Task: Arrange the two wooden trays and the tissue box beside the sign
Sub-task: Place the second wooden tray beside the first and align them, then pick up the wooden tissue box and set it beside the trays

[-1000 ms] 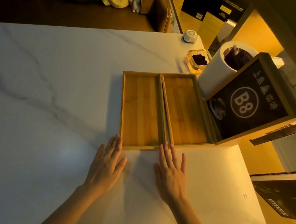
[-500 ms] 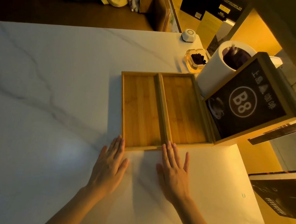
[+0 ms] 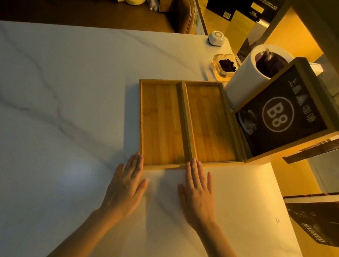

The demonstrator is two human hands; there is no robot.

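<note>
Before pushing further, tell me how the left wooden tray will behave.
The left wooden tray looks rigid, so it should slide whole. On the smooth marble table it likely glides easily. Flat and low, it seems unlikely to tip.

You are sitting in a café or coffee shop: the framed sign [image 3: 286,115] beside you carries a table number, B8, with a coffee-cup picture and Chinese lettering. A glass ashtray [image 3: 223,67] and a white call button [image 3: 216,38] sit on the marble-look tabletop [image 3: 57,99], and brown booth seating [image 3: 183,6] stands beyond it under dim amber light.
</note>
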